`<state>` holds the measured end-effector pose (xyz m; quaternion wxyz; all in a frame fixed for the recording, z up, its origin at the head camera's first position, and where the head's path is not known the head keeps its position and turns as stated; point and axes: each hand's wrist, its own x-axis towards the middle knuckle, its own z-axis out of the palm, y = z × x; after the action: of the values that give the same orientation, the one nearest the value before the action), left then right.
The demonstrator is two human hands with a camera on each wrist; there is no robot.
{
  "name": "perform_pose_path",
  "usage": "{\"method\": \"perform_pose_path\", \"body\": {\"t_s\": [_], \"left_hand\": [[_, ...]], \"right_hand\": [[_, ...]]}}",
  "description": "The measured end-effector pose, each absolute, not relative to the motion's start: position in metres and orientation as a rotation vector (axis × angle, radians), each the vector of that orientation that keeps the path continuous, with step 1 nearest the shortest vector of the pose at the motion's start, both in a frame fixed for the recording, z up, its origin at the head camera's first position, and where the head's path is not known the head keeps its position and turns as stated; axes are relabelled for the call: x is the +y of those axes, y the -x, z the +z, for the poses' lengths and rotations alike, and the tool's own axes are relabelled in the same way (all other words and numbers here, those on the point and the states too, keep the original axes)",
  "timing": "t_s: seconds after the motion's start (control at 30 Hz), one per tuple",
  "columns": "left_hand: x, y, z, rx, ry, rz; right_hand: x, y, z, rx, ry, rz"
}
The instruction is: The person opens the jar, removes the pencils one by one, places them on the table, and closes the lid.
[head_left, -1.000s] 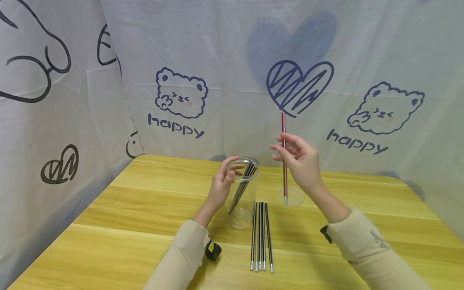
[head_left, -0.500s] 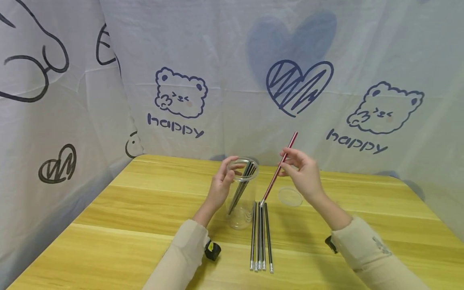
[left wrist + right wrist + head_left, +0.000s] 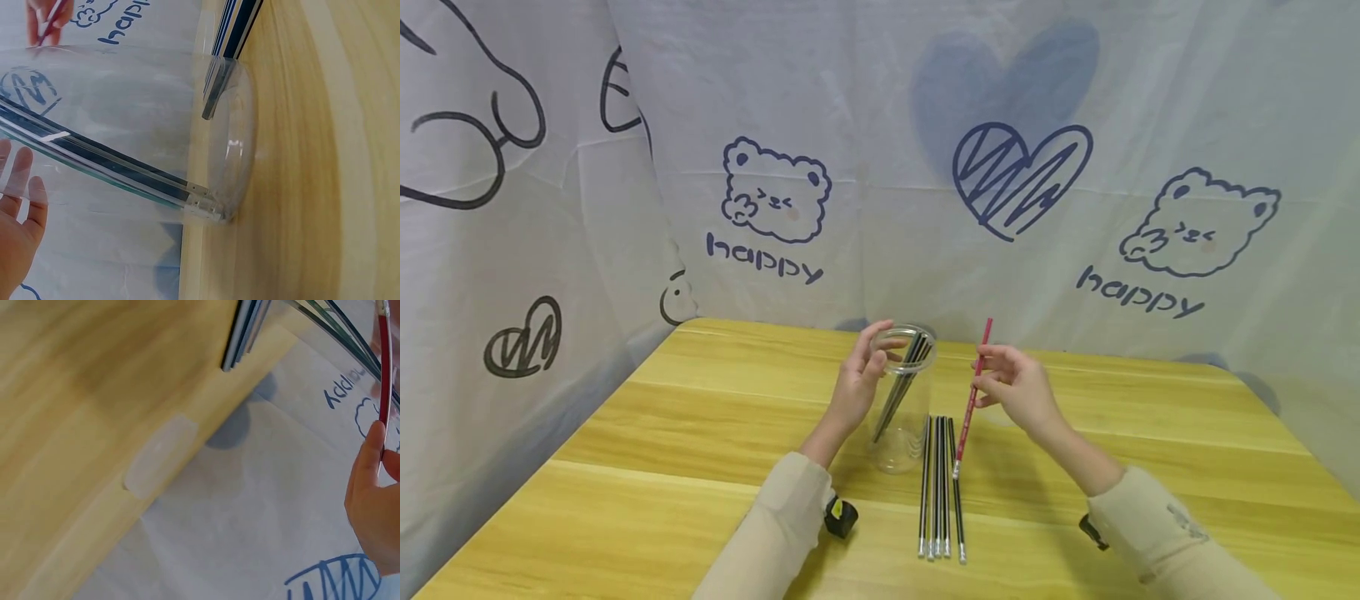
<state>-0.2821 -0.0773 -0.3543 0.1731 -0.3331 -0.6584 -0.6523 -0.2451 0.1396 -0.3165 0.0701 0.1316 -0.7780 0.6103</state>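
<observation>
A clear plastic jar (image 3: 906,433) stands upright on the table, holding several dark pencils (image 3: 897,398) that lean to the right at the top. My left hand (image 3: 854,380) grips the jar near its rim from the left side. To the right of the jar, my right hand (image 3: 1021,393) pinches a red pencil (image 3: 967,421) between thumb and fingers. Its metal-ferruled eraser end points down and overlaps the rightmost pencil of a row of black pencils (image 3: 937,492) lying on the table. In the left wrist view, the erasers of the pencils in the jar (image 3: 125,150) rest at its bottom.
A round clear lid (image 3: 161,456) lies on the yellow wood-grain table (image 3: 685,467), partly hidden behind my right hand in the head view. A white cloth (image 3: 880,250) with bear and heart drawings hangs behind the table. Black wrist devices (image 3: 841,517) sit at both sleeves.
My right hand has lowered the red pencil, which tilted on the way, bringing its eraser end from over the lid to the row of black pencils. My left hand and the jar stay put.
</observation>
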Motion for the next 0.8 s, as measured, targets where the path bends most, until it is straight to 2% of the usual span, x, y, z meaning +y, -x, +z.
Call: {"method": "perform_pose_path", "body": {"t_s": [0.8], "left_hand": [[-0.071, 0.273, -0.341, -1.843, 0.864, -1.783]], "right_hand": [[0.144, 0.242, -0.362, -2.666, -0.273, 1.995]]}}
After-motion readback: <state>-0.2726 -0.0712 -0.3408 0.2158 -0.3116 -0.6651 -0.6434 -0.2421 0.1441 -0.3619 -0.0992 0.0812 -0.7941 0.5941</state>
